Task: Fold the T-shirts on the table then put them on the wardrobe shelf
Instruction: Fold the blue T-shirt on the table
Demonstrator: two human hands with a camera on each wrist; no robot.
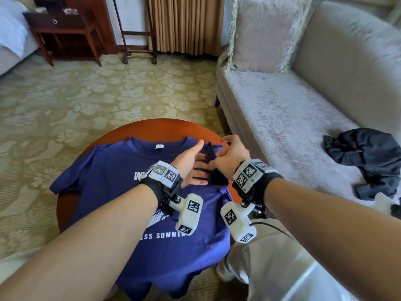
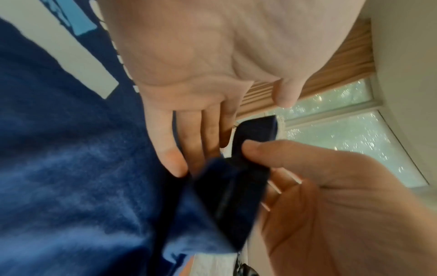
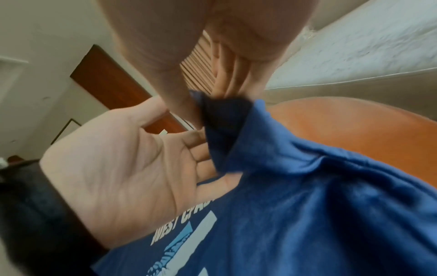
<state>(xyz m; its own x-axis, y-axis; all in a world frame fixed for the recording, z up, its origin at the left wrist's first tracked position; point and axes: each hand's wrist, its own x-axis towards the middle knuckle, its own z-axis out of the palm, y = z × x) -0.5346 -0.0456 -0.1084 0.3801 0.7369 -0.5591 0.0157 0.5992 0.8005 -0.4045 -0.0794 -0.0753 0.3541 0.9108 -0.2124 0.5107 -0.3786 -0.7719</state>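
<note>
Dark wooden side table with a ring-pull drawer (image 1: 63,25) stands at far left on the floral beige carpet (image 1: 91,98), beside pleated tan curtains (image 1: 184,22). Round reddish-brown wooden table (image 1: 152,127) sits in the foreground; a blue cotton T-shirt with white printed lettering (image 1: 108,170) lies face up on it, collar toward the table's far edge, left sleeve draped over the left edge, hem hanging off the near edge. Left hand (image 1: 191,166) lies flat on the shirt's chest right of centre, palm turned up and inward, fingers straight and spread, thumb raised; it grasps nothing, fingertips partly under the lifted cloth. Right hand (image 1: 230,157), just beside and touching the left, pinches the shirt's right sleeve (image 1: 217,177) between thumb and curled fingers, holding it raised above the table's right edge and folded inward over the left fingers. In the left wrist view the right thumb (image 2: 272,151) presses on the dark sleeve fold. To the right, a pale grey velvet sofa (image 1: 293,118) carries a fringed pinkish cushion (image 1: 267,33) and a crumpled dark navy garment (image 1: 368,157) on the seat.
</note>
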